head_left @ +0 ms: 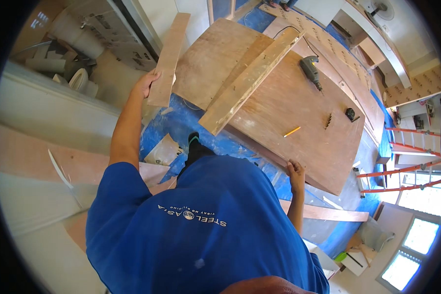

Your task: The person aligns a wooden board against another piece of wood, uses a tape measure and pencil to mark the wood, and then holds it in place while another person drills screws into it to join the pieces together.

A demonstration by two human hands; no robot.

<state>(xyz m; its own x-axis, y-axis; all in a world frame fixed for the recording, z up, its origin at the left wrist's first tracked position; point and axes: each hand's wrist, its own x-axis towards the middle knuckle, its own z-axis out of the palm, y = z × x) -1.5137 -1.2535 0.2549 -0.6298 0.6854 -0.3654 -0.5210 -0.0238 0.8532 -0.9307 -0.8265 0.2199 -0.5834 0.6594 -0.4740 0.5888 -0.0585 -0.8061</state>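
My left hand [149, 84] is closed on the edge of a long plywood strip [169, 59], which stands out at the left of a wide plywood sheet [289, 112]. My right hand [296, 175] hangs beside the sheet's near edge, fingers curled; what they hold, if anything, is hidden. Across the sheet lies a wooden board [255, 81] with a rough, stained edge. A grey-green power drill [310, 71] rests to its right. Nearer to my right hand are a yellow pencil [292, 131], a dark drill bit [329, 120] and a black tape measure [351, 114].
Blue sheeting [201, 122] covers the floor, with a wood offcut [164, 151] on it near my foot. An orange ladder [402, 169] is at the right. Another plywood strip [328, 212] lies behind my right arm. A doorway at the left shows a toilet [81, 81].
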